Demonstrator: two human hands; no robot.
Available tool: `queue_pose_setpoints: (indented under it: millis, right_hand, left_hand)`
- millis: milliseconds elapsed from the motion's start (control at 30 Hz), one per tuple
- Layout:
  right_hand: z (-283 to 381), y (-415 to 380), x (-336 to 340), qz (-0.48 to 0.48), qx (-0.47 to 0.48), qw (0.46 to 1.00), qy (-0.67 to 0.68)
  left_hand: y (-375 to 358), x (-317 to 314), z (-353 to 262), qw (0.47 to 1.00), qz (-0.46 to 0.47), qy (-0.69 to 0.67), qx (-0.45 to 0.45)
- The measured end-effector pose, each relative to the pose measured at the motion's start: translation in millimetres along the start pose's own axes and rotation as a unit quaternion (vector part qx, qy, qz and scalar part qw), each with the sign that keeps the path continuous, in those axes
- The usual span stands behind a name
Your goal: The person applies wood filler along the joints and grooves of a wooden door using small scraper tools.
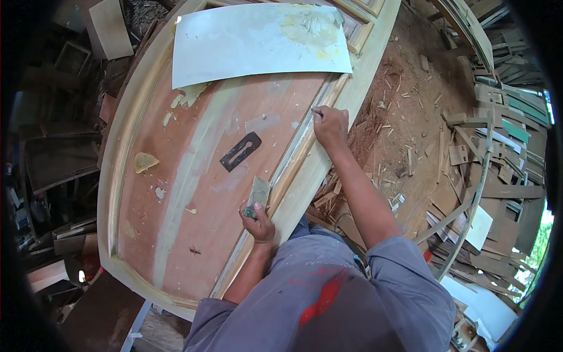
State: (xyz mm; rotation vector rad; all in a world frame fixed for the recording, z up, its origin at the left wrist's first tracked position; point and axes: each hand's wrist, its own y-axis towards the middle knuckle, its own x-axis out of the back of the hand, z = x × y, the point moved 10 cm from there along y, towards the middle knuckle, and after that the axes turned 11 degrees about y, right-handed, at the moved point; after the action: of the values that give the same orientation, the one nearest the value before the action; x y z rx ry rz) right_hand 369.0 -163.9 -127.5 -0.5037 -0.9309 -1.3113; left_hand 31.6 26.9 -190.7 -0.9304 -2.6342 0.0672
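My left hand (pixel 261 229) is closed around a flat, putty-smeared scraper (pixel 259 191), its blade pointing up over the panel beside the inner moulding. Farther along that moulding, my right hand (pixel 332 129) is closed, fingertips at the pale filler line (pixel 297 143) in the groove. A small dark tip shows at those fingers; what it belongs to is not clear. Between the hands and the panel's middle lies a black slotted metal plate (pixel 240 151), like a plane iron. The curved wooden door panel (pixel 176 234) lies flat under both hands, with pale putty smears on it.
A white sheet (pixel 234 44) with a heap of putty (pixel 311 29) lies across the panel's far end. A dried putty flake (pixel 146 162) rests at left. Wood scraps and shavings cover the dirt floor (pixel 410 105). Boards (pixel 498 193) are piled at right behind a wooden frame.
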Motion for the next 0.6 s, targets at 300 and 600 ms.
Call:
queue_pose_setpoints:
  millis: [300, 600]
  right_hand:
    - [37.1, -46.8, -29.6, 0.079, 0.056, 0.994, -0.045]
    - [35.0, -50.0, -8.5, 0.102, 0.004, 0.995, 0.017]
  left_hand:
    - [1.5, -1.5, -11.2, 1.000, 0.013, 0.020, -0.010]
    - [0.3, -1.5, -3.1, 1.000, 0.014, -0.008, 0.008]
